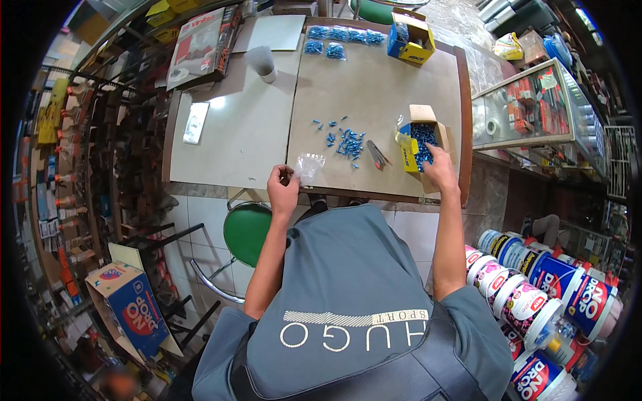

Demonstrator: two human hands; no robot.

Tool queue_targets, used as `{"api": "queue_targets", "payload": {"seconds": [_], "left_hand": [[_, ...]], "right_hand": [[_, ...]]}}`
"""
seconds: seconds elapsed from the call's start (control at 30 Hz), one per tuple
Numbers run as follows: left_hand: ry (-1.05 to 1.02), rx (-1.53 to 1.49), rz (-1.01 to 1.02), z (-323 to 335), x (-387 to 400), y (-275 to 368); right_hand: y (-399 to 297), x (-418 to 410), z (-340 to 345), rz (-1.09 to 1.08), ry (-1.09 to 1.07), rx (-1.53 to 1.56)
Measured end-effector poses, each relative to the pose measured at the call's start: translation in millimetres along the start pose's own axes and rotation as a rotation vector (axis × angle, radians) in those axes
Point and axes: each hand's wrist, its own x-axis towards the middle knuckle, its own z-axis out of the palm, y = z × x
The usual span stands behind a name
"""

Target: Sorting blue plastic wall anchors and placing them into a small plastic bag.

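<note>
Near the table's front edge my left hand (283, 184) pinches a clear plastic bag (309, 166) by its side. My right hand (439, 168) reaches into an open yellow and blue cardboard box (411, 155) full of blue screws (422, 139); whether its fingers grip any is not clear. Between the hands lies a loose pile of blue screws (349, 144), with a few scattered around it. Scissors or a similar hand tool (377, 154) rest right of the pile. Several clear bags filled with blue screws (337, 34) lie in rows at the table's far side.
A second yellow and blue box (411, 42) stands at the far right. On the left are a cup holding clear sheets (267, 72), a shiny packet (196, 123) and a large printed carton (198, 47). A green stool (247, 234) is below; paint buckets (526, 306) are stacked right.
</note>
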Motion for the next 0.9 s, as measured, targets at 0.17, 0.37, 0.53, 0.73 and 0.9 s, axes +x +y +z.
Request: {"api": "queue_targets", "payload": {"seconds": [0.17,0.37,0.53,0.73,0.9], "left_hand": [[-0.049,0.013,0.024,8,4,-10],[-0.084,-0.013,0.004,16,2,-4],[-0.054,-0.029,-0.007,14,0,-4],[-0.006,-0.027,0.006,10,-1,-6],[0.006,0.015,0.027,6,1,-12]], "right_hand": [[-30,1,-15,0.160,-0.172,0.023],[-5,11,-10,0.161,-0.178,0.105],[3,12,-8,0.143,-0.136,0.250],[16,17,-3,0.241,0.030,0.410],[5,19,-16,0.452,-0.072,0.746]]}}
